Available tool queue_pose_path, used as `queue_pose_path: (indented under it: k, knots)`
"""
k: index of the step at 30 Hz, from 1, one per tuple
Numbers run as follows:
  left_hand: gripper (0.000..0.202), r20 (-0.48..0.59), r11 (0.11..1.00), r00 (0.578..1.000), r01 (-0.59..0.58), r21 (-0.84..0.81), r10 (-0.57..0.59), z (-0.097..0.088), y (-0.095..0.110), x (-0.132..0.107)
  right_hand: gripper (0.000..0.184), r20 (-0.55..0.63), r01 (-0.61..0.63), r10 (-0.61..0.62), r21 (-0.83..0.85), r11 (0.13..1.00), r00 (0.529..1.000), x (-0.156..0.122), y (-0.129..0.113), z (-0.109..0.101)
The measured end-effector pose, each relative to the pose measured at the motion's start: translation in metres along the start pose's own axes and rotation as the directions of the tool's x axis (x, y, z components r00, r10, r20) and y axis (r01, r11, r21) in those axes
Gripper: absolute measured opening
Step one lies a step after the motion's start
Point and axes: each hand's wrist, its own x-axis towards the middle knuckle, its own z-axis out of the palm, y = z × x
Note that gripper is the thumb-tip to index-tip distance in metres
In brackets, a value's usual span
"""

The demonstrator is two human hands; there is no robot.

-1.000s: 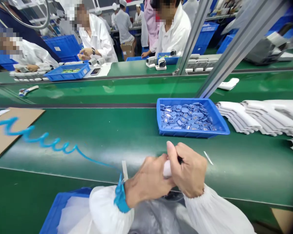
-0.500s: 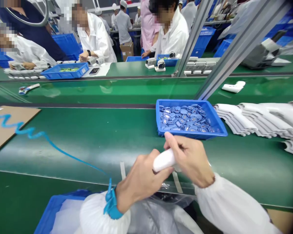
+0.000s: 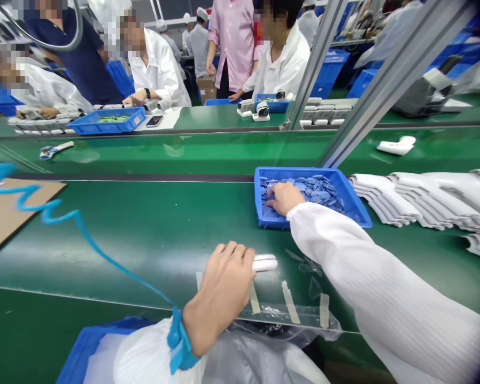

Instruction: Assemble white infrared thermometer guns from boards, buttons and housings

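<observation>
Near belt edge [image 3: 104,296], left hand [image 3: 220,298] grips casing [image 3: 265,262]; right hand [image 3: 284,197] in tray [image 3: 356,208].

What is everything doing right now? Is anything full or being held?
Left hand: holding white plastic part
White plastic part: held, poking past fingers
Right hand: in tray, touching blue pieces
Blue tray: open, holding many pieces
Blue pieces: loose, piled up
White parts: stacked in leaning rows
Coiled blue cord: slack across the belt
Wrist strap: fastened on left wrist
</observation>
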Motion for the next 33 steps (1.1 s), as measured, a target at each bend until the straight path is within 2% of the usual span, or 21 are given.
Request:
queue_pose_path:
  k: [3, 5, 8, 11, 13, 16, 19, 21, 25, 27, 30, 33]
  knots:
    - [0.024, -0.019, 0.972, 0.986, 0.162, -0.167, -0.168, -0.010, -0.016, -0.003, 0.010, -0.043, 0.006, -0.003, 0.066, 0.998, 0.999, -0.009, 0.001, -0.013]
    - [0.020, 0.081, 0.904, 0.973, 0.231, -0.359, -0.216, -0.017, -0.031, -0.007, 0.009, -0.086, 0.042, -0.031, 0.131, 0.991, 0.996, -0.027, 0.001, -0.028]
    - [0.025, 0.262, 0.702, 0.956, 0.278, -0.655, -0.134, -0.021, -0.046, -0.011, 0.017, -0.096, 0.125, -0.096, 0.381, 0.916, 0.991, -0.067, -0.003, -0.046]
    - [0.033, 0.279, 0.455, 0.952, 0.304, -0.837, -0.122, -0.017, -0.044, -0.009, 0.025, -0.064, 0.126, -0.112, 0.662, 0.738, 0.992, -0.108, -0.008, -0.047]
    - [0.036, 0.252, 0.396, 0.953, 0.299, -0.868, -0.167, -0.012, -0.033, -0.004, 0.029, -0.075, 0.091, -0.054, 0.689, 0.719, 0.996, -0.127, -0.010, -0.037]
    - [0.034, 0.165, 0.499, 0.957, 0.266, -0.825, -0.238, -0.008, -0.016, 0.005, 0.027, -0.132, 0.080, 0.010, 0.657, 0.749, 0.991, -0.141, -0.015, -0.020]
    - [0.030, 0.080, 0.609, 0.962, 0.229, -0.760, -0.262, -0.009, -0.005, 0.010, 0.032, -0.103, 0.074, -0.006, 0.668, 0.741, 0.995, -0.146, -0.018, -0.010]
    - [0.029, 0.071, 0.641, 0.968, 0.214, -0.737, -0.242, -0.012, -0.003, 0.011, 0.035, -0.054, 0.043, -0.005, 0.725, 0.687, 0.999, -0.148, -0.018, -0.010]
    - [0.030, 0.109, 0.653, 0.975, 0.211, -0.728, -0.193, -0.017, -0.004, 0.007, 0.039, 0.052, -0.032, -0.027, 0.867, 0.497, 0.998, -0.150, -0.014, -0.019]
    - [0.030, 0.129, 0.647, 0.972, 0.226, -0.728, -0.194, -0.019, -0.004, 0.005, 0.040, 0.086, -0.064, -0.027, 0.885, 0.461, 0.996, -0.150, -0.013, -0.023]
    - [0.029, 0.118, 0.648, 0.968, 0.237, -0.724, -0.222, -0.020, -0.003, 0.004, 0.035, 0.048, -0.064, 0.043, 0.850, 0.523, 0.998, -0.153, -0.015, -0.024]
    - [0.028, 0.082, 0.651, 0.965, 0.229, -0.723, -0.249, -0.020, -0.002, 0.003, 0.026, -0.085, 0.049, 0.027, 0.774, 0.631, 0.996, -0.159, -0.018, -0.018]
